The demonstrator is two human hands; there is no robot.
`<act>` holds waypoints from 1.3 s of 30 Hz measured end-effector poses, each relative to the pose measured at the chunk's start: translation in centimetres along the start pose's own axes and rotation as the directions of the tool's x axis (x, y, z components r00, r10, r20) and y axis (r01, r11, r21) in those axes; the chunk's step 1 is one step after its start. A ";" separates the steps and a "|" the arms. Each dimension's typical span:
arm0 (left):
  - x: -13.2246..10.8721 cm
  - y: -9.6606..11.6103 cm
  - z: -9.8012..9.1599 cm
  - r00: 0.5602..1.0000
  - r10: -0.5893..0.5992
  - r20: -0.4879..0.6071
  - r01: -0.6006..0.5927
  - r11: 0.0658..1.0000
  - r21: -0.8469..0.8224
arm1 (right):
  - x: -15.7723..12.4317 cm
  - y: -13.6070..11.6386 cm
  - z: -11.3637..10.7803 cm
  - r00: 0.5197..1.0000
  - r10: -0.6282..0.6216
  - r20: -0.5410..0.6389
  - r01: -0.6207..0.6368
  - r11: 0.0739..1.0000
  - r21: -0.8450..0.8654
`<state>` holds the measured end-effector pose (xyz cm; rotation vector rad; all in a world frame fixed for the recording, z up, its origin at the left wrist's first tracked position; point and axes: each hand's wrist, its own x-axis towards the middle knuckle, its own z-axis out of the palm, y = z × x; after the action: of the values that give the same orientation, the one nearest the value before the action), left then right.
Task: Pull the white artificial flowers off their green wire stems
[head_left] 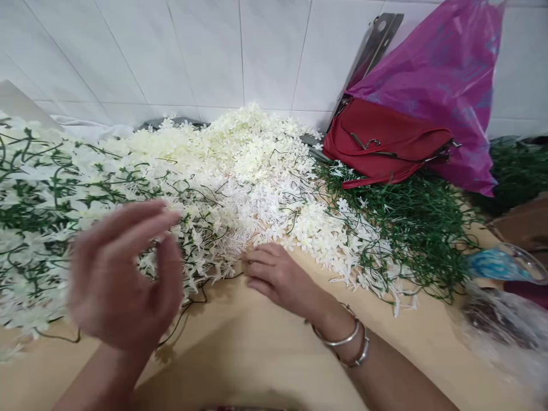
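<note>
My left hand [124,274] is raised above the pile of white artificial flower sprays [55,228], smeared by motion. Its fingers stretch forward with the thumb apart, and nothing shows between them. Lower on the table, my right hand [278,277] has its fingers curled down at the near edge of loose white petals [265,200]. What its fingertips hold, if anything, is hidden. A dark thin stem [226,278] runs close to its thumb. Cream blossoms [252,137] are heaped behind, and white flower pieces [325,234] lie to the right of this hand.
Green plastic stems [419,228] lie at the right, under a red handbag [381,137]. A purple plastic bag [445,74] and a metal bar [377,40] lean by the tiled wall [205,51]. A blue-patterned cup [500,264] and clear plastic bag [505,325] are at the right edge.
</note>
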<state>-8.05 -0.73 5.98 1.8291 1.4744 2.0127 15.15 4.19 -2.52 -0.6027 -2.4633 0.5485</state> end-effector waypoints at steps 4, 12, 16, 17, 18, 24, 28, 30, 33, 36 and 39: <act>-3.4 -0.6 2.7 0.858 0.241 0.454 -0.356 0.915 0.187 | -0.3 2.1 -1.9 0.998 0.041 -0.046 -0.037 0.994 0.102; -5.2 -2.8 3.8 0.711 0.071 0.700 -0.301 0.930 0.211 | -1.0 3.4 -3.1 0.931 0.328 -0.160 -0.268 0.912 0.311; -5.3 -3.0 3.5 0.645 0.031 0.763 -0.248 0.954 0.171 | -0.8 3.1 -3.1 0.874 0.432 -0.223 -0.315 0.852 0.417; -5.4 -3.0 3.6 0.639 0.025 0.769 -0.222 0.963 0.153 | -0.7 3.0 -3.1 0.851 0.467 -0.239 -0.324 0.826 0.461; -5.6 -2.9 3.7 0.641 0.019 0.767 -0.191 0.972 0.136 | -0.6 2.8 -3.0 0.825 0.505 -0.253 -0.329 0.795 0.510; -6.4 -2.1 4.8 0.736 -0.108 0.668 0.064 0.994 0.091 | 0.2 0.2 -1.8 0.749 0.621 -0.231 -0.277 0.610 0.742; -6.6 -2.0 5.0 0.714 -0.240 0.658 0.303 0.953 0.018 | 0.3 -1.2 -0.9 0.806 0.522 -0.280 -0.232 0.714 0.661; -6.7 -2.1 5.0 0.701 -0.295 0.649 0.406 0.914 -0.022 | 0.2 -1.3 -0.7 0.810 0.495 -0.315 -0.209 0.745 0.634; -6.8 -2.1 5.0 0.666 -0.348 0.660 0.519 0.852 -0.074 | 0.2 -1.2 -0.6 0.805 0.478 -0.351 -0.198 0.775 0.600; -6.6 -2.1 5.0 0.645 -0.374 0.666 0.596 0.792 -0.132 | 0.2 -1.4 -0.6 0.801 0.467 -0.373 -0.187 0.789 0.586; -6.3 -1.9 5.1 0.626 -0.446 0.639 0.677 0.717 -0.163 | 0.3 -1.8 -0.6 0.784 0.533 -0.319 -0.174 0.682 0.711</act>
<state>-3.16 -0.43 -0.70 1.3452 1.1483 1.1853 14.72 3.07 -1.04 -0.8190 -1.4878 1.1794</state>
